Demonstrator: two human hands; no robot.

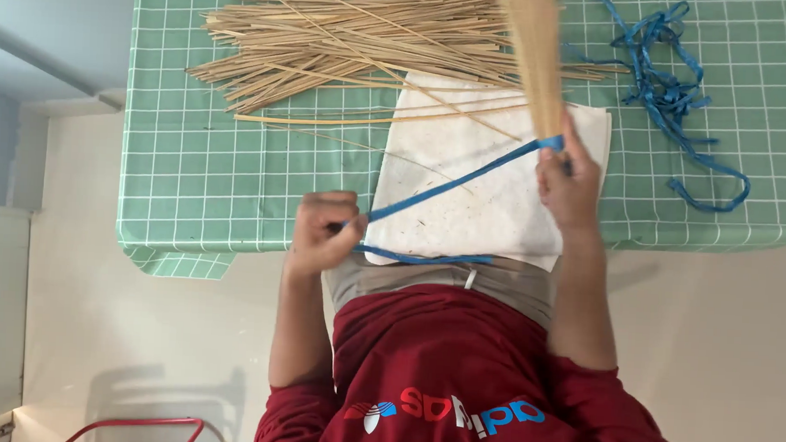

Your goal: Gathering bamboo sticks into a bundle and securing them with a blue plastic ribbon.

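Note:
My right hand [569, 184] grips the narrow end of a bundle of thin tan sticks [535, 50] that rises up and away from me. A blue plastic strap [447, 186] is wound around the bundle just above that hand. The strap runs taut down to my left hand [322, 231], which pinches it in closed fingers near the table's front edge. A second length of the strap [422, 258] trails right from the left hand. Both hands are over a white sheet [491, 208] on the green checked tablecloth [192, 177].
A loose pile of tan sticks [348, 38] lies across the far side of the table. A tangle of blue strap [668, 92] sits at the right. A red metal frame [137, 424] shows on the pale floor at lower left.

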